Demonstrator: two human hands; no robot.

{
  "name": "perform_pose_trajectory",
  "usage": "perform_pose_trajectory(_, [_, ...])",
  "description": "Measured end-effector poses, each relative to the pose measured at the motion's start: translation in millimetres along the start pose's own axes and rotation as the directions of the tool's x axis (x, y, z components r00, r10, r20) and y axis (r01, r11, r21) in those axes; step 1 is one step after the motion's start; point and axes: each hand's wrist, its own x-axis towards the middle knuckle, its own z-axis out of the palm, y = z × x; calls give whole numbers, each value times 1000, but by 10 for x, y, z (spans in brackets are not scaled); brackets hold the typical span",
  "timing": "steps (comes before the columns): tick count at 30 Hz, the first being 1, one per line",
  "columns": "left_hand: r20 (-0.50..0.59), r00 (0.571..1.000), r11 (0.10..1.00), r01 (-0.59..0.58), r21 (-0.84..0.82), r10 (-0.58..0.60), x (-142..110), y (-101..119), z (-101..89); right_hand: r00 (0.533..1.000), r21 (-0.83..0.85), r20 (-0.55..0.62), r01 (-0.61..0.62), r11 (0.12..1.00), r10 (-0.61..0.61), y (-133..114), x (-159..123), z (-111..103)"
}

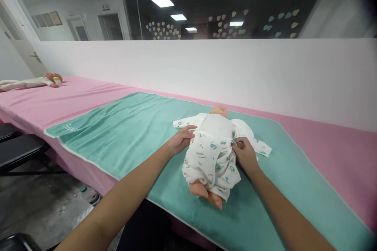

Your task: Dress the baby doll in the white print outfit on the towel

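A baby doll (219,110) lies on its back on a teal towel (118,125), with its head away from me and its bare feet (198,189) toward me. It wears white baby clothes (206,153) with a small green print, bunched about the legs. On the doll's left side in the picture, my left hand (182,140) grips the edge of the cloth at the waist, its fingertips partly hidden. Across from it, my right hand (244,153) pinches the same cloth at the other side of the waist. Both sleeves spread outward.
A pink sheet (97,90) covers the long table under the towel. Another doll (32,82) lies at the far left end. Behind stands a white wall (206,66) below a window. Black chairs (22,151) and a bottle (90,195) are at lower left.
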Motion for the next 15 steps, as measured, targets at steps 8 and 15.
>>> perform_pose_trajectory(8, [-69, 958, 594, -117, 796, 280, 123, -159, 15, 940, -109, 148, 325, 939, -308, 100, 110, 38])
perform_pose_trajectory(15, [50, 982, 413, -122, 903, 181, 289, -18, 86, 931, -171, 220, 332, 928, -292, 1, 304, -32])
